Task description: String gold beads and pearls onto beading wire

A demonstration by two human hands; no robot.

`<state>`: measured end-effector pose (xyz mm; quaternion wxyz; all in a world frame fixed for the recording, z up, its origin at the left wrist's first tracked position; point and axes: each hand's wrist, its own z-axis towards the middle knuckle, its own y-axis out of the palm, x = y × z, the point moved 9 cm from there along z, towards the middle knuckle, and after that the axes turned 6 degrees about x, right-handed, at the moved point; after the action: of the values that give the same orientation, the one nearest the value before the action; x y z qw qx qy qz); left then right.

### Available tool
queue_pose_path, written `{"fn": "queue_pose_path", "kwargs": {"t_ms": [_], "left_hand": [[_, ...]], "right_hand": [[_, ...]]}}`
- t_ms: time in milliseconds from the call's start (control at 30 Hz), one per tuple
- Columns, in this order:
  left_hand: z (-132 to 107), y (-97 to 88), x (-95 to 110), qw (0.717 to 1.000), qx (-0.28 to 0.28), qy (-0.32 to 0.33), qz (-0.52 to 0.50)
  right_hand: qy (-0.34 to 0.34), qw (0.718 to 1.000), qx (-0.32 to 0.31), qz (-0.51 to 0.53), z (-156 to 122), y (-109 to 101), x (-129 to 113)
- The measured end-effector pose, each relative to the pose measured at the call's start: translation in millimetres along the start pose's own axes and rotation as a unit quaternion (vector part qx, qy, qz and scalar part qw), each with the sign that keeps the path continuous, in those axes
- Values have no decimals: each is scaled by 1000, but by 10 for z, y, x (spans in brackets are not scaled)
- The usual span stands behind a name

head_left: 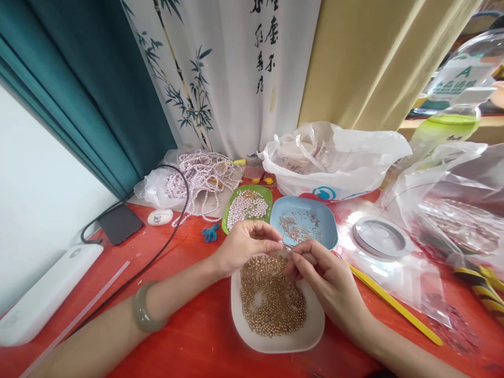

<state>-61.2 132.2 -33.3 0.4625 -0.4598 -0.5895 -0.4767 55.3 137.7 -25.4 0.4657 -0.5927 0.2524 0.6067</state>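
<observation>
Red tabletop (189, 331) spreads beneath one white dish (271, 345) of gold beads (283, 315), too many to count. Above that dish's far edge, the left hand (250, 245) pinches one small silvery piece (289, 245) between thumb and forefinger; the right hand (328, 273) has its fingers bent at the piece's other end, whether gripping I cannot tell. Just beyond lie two more dishes: one blue dish (291, 203) with metal pins (295, 227), one green dish (268, 197) with pearly beads (242, 211). Farther right, one bottle (488, 50) shows a large "A"; behind, one white curtain (236, 94) carries two columns of brush characters (271, 34).
</observation>
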Motion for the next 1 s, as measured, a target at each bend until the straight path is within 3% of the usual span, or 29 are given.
{"fn": "queue_pose_path", "kwargs": {"t_ms": [300,1000], "left_hand": [[24,-78,-12,998,48,1,-32],[13,-74,-8,999,44,2,-25]], "right_hand": [[-4,1000,12,24,-20,-28,-38],[-15,1000,9,5,-23,-16,-14]]}}
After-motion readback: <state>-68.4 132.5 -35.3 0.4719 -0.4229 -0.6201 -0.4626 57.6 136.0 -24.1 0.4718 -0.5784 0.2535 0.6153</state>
